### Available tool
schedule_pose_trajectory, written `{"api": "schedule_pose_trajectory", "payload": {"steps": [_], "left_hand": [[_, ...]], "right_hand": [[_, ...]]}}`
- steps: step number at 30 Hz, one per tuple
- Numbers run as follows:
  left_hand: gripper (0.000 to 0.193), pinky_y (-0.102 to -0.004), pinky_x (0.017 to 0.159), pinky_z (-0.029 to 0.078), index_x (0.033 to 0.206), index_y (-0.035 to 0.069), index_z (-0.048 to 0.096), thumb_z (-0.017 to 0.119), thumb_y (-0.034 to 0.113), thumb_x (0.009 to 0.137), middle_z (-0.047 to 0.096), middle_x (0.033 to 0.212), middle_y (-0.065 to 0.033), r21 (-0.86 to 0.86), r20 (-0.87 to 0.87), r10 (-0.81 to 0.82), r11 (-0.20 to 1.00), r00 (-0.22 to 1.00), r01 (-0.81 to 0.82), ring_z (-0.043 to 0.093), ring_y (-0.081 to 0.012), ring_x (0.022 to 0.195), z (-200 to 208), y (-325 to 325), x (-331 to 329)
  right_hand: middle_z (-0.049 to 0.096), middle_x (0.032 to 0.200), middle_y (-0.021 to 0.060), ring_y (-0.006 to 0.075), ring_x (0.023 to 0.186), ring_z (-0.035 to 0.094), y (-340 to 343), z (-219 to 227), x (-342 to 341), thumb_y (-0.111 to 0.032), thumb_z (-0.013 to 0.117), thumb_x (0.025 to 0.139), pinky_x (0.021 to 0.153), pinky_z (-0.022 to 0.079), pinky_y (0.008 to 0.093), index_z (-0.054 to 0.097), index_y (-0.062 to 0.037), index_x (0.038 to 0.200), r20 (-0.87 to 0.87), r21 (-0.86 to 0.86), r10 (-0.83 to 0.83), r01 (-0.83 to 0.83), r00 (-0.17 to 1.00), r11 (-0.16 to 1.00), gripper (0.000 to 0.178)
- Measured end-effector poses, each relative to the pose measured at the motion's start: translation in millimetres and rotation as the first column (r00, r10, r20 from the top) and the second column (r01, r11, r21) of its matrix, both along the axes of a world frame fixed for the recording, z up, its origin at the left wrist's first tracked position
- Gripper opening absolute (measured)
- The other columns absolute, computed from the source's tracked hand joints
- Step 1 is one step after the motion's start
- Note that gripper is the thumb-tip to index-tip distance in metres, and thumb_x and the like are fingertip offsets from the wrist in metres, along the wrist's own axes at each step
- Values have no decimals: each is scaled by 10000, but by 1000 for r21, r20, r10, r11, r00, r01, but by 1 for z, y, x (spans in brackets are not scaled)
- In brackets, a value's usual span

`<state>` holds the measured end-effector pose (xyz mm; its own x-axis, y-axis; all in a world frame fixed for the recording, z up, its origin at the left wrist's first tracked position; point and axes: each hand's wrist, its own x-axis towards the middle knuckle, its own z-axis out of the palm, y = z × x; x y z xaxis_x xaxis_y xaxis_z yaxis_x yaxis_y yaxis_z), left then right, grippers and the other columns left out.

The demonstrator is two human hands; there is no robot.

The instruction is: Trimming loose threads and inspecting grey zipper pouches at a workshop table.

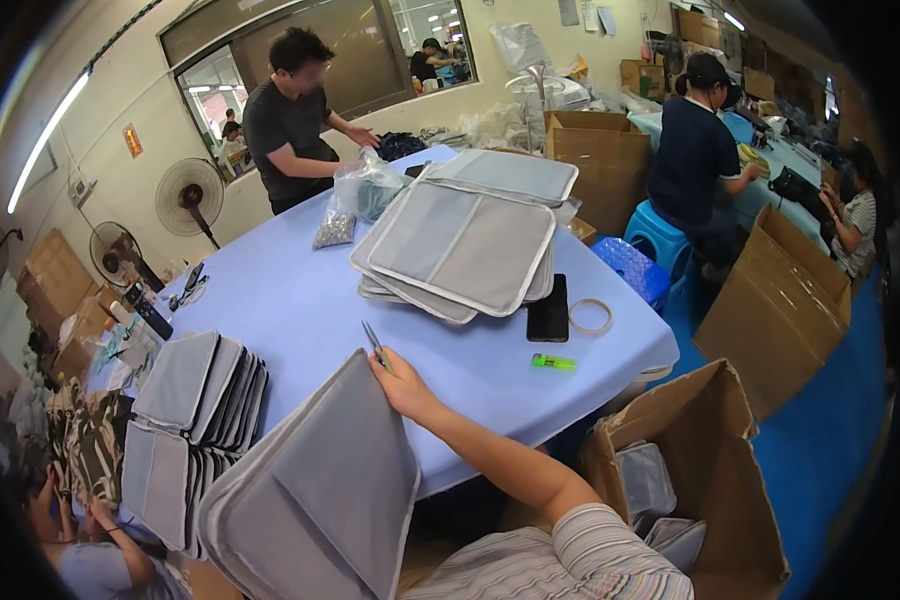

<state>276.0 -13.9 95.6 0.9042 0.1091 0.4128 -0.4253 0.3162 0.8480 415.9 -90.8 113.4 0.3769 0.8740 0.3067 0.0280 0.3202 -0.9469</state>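
Observation:
My right hand point(402, 386) is closed around small pointed thread snips point(374, 342), blades upward. Its fingers also rest at the top corner of a grey padded fabric panel point(320, 480) with light edging. This panel stands tilted in front of me, with more layers behind its left edge. My left hand does not show; the panel may hide it. To the left, similar grey panels point(160, 480) lie overlapped in a folded-looking stack. Farther back on the table, a pile of flat grey panels point(460, 240) has a pale strip down the top one.
On the blue-covered table point(270, 290) lie a black phone point(547, 308), a tape roll point(591, 317), a green lighter point(554, 362) and a bag of small parts point(335, 228). An open carton point(710, 440) holding grey pieces stands at my right. Co-workers are across the table, right and lower left.

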Motion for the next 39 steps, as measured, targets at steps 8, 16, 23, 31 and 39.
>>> {"api": "schedule_pose_trajectory", "payload": {"steps": [8, 16, 23, 31, 39], "left_hand": [[471, -307, 845, 457, 1227, 7, 443, 461, 353, 907, 563, 1059, -175, -21, 19, -34, 999, 999, 34, 552, -238, 1006, 21, 26, -38], [499, -309, 839, 459, 1224, 6, 454, 433, 403, 922, 568, 1048, -183, -64, 68, -150, 986, 986, 154, 554, -248, 1005, 40, 44, -37], [323, -422, 1047, 304, 1153, 50, 507, 482, 269, 918, 469, 1262, -167, 35, -5, 604, 797, 797, -603, 407, -243, 1221, 43, 30, -12], [196, -437, 1012, 209, 905, 42, 545, 542, 238, 891, 502, 1184, -190, 423, 159, 765, 518, 624, -743, 349, -246, 1190, 41, -5, -53], [320, -237, 646, 443, 861, -7, 610, 471, 269, 942, 622, 840, -53, 143, -69, 976, 214, 206, -966, 553, -90, 716, 15, -39, -54]], "right_hand": [[577, 799, 50, 174, 756, 512, -38, 26, 66, -327, 521, 907, 721, 443, 312, 541, 16, 946, -396, 129, -14, 71, 918, 989, 346], [596, 905, 36, 95, 808, 562, -35, 28, 35, -307, 692, 798, 733, 475, 257, 546, -11, 1033, -424, 151, 543, -534, 725, 832, 405], [608, 884, 41, 107, 764, 571, -37, 50, 42, -262, 646, 836, 678, 478, 267, 571, -31, 981, -549, 205, 519, -496, 656, 844, 283], [593, 957, 74, 176, 845, 577, -35, 57, 79, -282, 673, 808, 773, 485, 336, 534, -41, 1093, -740, 54, 90, -74, 666, 996, 398], [581, 1082, 119, 254, 992, 582, -74, 60, 234, -350, 560, 884, 862, 480, 390, 503, -8, 1137, -743, 317, -233, 637, 627, 703, 429]]}}
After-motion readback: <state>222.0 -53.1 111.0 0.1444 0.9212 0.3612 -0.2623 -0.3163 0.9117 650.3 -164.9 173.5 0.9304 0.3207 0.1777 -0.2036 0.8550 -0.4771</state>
